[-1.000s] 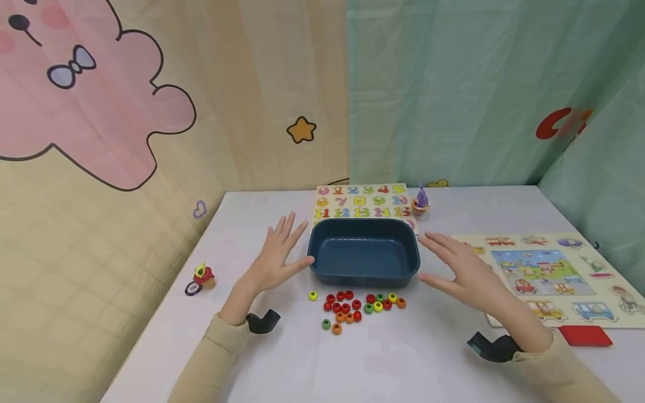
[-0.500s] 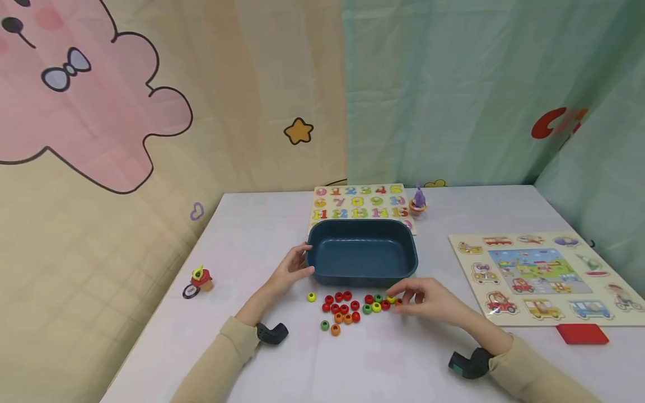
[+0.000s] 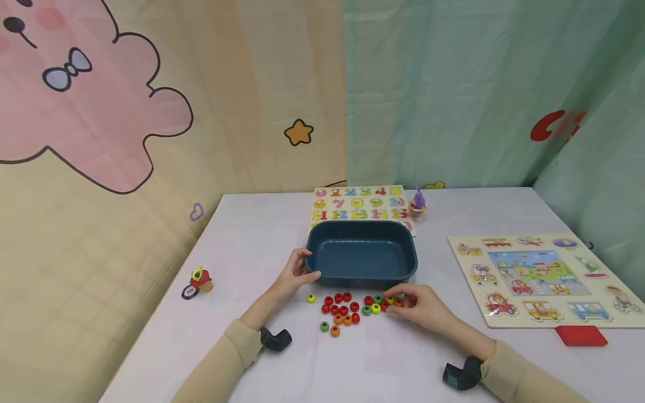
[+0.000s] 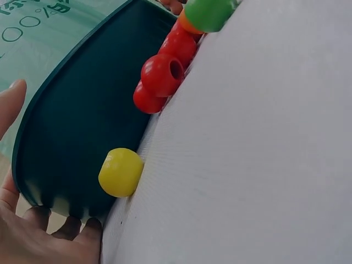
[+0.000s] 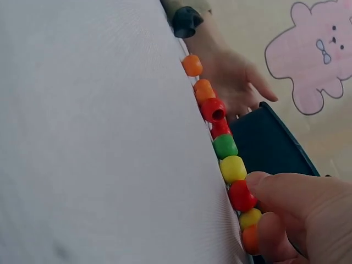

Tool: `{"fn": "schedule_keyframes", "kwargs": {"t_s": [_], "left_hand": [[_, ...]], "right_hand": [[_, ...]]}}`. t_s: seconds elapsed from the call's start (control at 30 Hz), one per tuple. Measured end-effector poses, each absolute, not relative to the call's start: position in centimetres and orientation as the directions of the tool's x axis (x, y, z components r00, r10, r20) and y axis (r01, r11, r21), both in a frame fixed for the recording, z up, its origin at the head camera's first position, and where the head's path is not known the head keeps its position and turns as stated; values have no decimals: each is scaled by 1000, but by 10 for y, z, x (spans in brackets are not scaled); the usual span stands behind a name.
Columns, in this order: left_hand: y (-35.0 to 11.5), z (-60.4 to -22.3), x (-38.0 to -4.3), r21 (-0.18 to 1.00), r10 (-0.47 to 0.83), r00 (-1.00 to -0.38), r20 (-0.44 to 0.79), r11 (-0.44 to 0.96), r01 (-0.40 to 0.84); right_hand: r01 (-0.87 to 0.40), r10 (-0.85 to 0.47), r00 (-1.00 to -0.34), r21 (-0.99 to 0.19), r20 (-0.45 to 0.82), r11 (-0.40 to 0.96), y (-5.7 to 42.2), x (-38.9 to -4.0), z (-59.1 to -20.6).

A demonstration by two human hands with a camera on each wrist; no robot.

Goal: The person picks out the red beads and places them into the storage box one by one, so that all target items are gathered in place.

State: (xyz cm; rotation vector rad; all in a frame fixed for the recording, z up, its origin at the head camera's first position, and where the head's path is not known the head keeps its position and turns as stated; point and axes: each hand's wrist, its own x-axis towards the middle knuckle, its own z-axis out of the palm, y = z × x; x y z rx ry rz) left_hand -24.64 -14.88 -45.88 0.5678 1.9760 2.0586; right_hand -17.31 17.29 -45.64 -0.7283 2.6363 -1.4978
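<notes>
A dark blue plastic bin [image 3: 360, 280] stands on the white table. My left hand [image 3: 292, 274] holds its front left corner, the fingers against the end wall and the thumb at the rim. Beside that thumb lies a lone yellow bead [image 4: 121, 172]. Red, green, yellow and orange beads are scattered in front of the bin. My right hand [image 3: 422, 307] is at the right end of these beads, thumb and index finger bent around a red bead [image 5: 242, 195] and its neighbours. The thumb tip is by the red bead; whether the fingers pinch one is hidden.
Behind the bin lies a number puzzle board [image 3: 359, 202], with a small purple-topped toy [image 3: 418, 202] beside it. A vehicle puzzle board [image 3: 478, 291] and a red block [image 3: 581, 336] are at the right. A small red and yellow toy [image 3: 200, 278] stands near the left edge.
Both hands were spread in the air beside the bin. The left has come down onto its front left corner, and the right has moved down and left to the beads.
</notes>
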Motion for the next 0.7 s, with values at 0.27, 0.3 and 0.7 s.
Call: {"fn": "schedule_keyframes", "kwargs": {"t_s": [0.27,0.3,0.7], "left_hand": [[-143,-457,-243,987,343,-925,161,-63,149],[-143,-458,-242,987,335,-928,163,-64,150],[-138,-460,-238,973,281,-932,229,-28,231]], "right_hand": [[-430,-410,-880,-768,239,475,168,-170,-449],[-440,-414,-877,-757,245,483,169,-172,-452],[-527,-457,-832,-710,316,468,174,-180,-471]]}}
